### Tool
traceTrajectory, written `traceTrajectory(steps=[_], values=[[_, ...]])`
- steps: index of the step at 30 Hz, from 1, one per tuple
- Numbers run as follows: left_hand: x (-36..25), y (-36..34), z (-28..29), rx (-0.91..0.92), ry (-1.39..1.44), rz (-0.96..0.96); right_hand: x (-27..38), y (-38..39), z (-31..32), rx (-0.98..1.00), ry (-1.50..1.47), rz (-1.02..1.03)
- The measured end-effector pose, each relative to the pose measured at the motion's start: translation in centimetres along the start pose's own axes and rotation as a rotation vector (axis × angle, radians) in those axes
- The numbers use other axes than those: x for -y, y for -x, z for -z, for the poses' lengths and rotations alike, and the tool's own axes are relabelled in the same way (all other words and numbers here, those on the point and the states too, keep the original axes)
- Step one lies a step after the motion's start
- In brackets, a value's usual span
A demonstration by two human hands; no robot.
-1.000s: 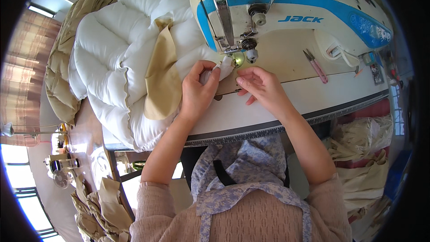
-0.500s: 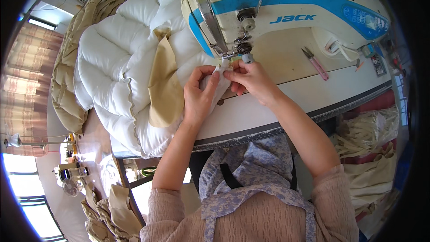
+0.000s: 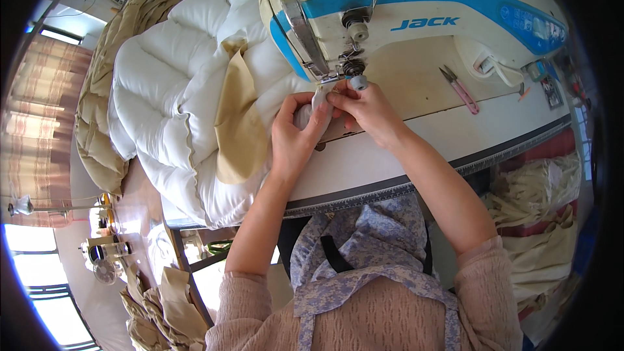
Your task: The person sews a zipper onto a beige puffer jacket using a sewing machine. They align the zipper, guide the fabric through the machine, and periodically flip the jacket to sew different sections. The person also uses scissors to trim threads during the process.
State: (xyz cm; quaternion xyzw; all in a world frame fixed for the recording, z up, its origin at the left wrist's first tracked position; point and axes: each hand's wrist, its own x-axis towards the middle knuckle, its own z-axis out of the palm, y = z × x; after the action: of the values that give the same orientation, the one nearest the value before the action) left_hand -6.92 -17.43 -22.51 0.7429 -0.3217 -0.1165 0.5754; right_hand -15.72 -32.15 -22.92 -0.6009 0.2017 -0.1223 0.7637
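My left hand (image 3: 296,131) grips a small white fabric piece (image 3: 321,99) just below the needle area of a cream-and-blue sewing machine (image 3: 422,6). My right hand (image 3: 369,114) pinches the same white fabric from the right, its fingertips under the machine's head and partly hidden. Left of my hands, a puffy white quilted piece (image 3: 159,91) covers the table, with a khaki fabric piece (image 3: 239,130) lying on it.
Pink-handled snips (image 3: 460,91) lie on the machine bed. A ruler strip (image 3: 348,197) runs along the table's front edge. A khaki quilted bundle (image 3: 97,136) sits at far left, other khaki fabric (image 3: 175,299) at lower left, bagged cream strips (image 3: 533,188) at lower right.
My right hand has moved up and left from a looser pose to pinch the white fabric beside my left hand. The view has shifted slightly.
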Motion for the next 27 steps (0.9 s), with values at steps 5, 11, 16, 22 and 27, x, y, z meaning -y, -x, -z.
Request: traceTrajectory(steps=[5, 11, 16, 22, 27], values=[[-0.2, -0.2, -0.3, -0.020, -0.201, -0.002, 0.1, 0.0, 0.4, 0.002, -0.014, -0.027], [0.8, -0.7, -0.3, -0.054, -0.093, 0.041, -0.4, -0.1, 0.4, -0.044, 0.112, 0.020], [1.8, -0.8, -0.1, -0.022, -0.157, -0.037, -1.0, -0.2, 0.3, -0.089, 0.214, 0.043], [1.8, -0.9, 0.0, -0.020, -0.291, -0.274, -0.6, -0.4, 1.0, -0.023, 0.286, 0.129], [0.9, -0.9, -0.2, -0.004, -0.349, -0.396, -0.2, -0.2, 1.8, -0.013, 0.401, 0.222]])
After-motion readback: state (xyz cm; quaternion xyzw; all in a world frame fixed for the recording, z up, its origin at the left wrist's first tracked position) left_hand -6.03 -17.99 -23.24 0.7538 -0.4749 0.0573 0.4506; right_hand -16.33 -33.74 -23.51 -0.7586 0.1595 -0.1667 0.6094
